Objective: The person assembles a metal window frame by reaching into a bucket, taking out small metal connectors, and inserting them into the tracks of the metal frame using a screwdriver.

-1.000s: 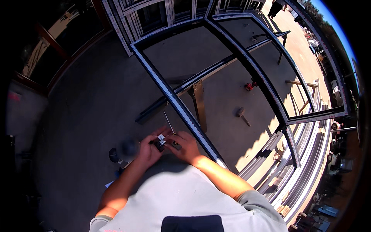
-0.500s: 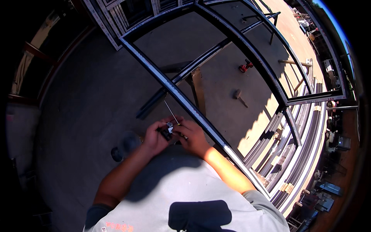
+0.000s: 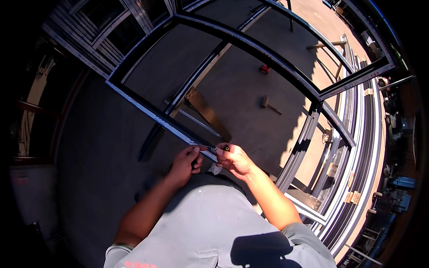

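My left hand [image 3: 184, 165] is closed, with thumb and forefinger pinched at the near bar of a large window frame [image 3: 156, 117]. What it holds is too small to make out; a dark bit shows under its fingers. Beside it, my right hand [image 3: 237, 161] is closed around a screwdriver [image 3: 227, 148], whose yellow-and-black handle end shows above the fingers. A small shiny metal piece [image 3: 213, 150] sits at the right fingertips, between the two hands. Both hands are just over the frame's near edge.
Beyond the bar, a mallet [image 3: 270, 105] and a red power tool [image 3: 264, 69] lie on the floor. A wooden support [image 3: 208, 114] stands under the frame. Long profiles [image 3: 364, 161] are stacked at the right. More frames [image 3: 100, 35] lean at the far left.
My hands have moved apart and the right one has shifted right. The screwdriver's long shaft, earlier pointing away from me, no longer shows clearly. My view has shifted relative to the frame.
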The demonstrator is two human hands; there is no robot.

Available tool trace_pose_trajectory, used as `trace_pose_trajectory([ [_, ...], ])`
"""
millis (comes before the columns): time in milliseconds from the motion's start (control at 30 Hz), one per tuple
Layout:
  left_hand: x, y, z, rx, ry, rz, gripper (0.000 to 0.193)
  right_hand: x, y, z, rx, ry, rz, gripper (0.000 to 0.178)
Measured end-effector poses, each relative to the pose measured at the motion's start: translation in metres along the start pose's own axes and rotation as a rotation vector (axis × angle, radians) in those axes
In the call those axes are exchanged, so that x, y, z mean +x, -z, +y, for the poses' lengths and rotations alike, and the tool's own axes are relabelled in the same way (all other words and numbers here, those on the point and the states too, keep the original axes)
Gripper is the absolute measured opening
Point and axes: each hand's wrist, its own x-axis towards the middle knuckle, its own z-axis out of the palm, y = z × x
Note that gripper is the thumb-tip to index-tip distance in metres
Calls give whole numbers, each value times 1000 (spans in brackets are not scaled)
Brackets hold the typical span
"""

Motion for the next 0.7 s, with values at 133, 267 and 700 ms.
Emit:
trace_pose_trajectory([
  [133, 26, -30, 1, 315, 7, -80, 27, -18, 9, -17, -37, 4, 79, 26],
  [267, 50, -40, 0, 399, 36, -191, 23, -25, 33, -17, -113, 41, 134, 26],
  [700, 60, -45, 6, 103, 299, -277, 20, -52, 30, -46, -514, 330, 463, 36],
])
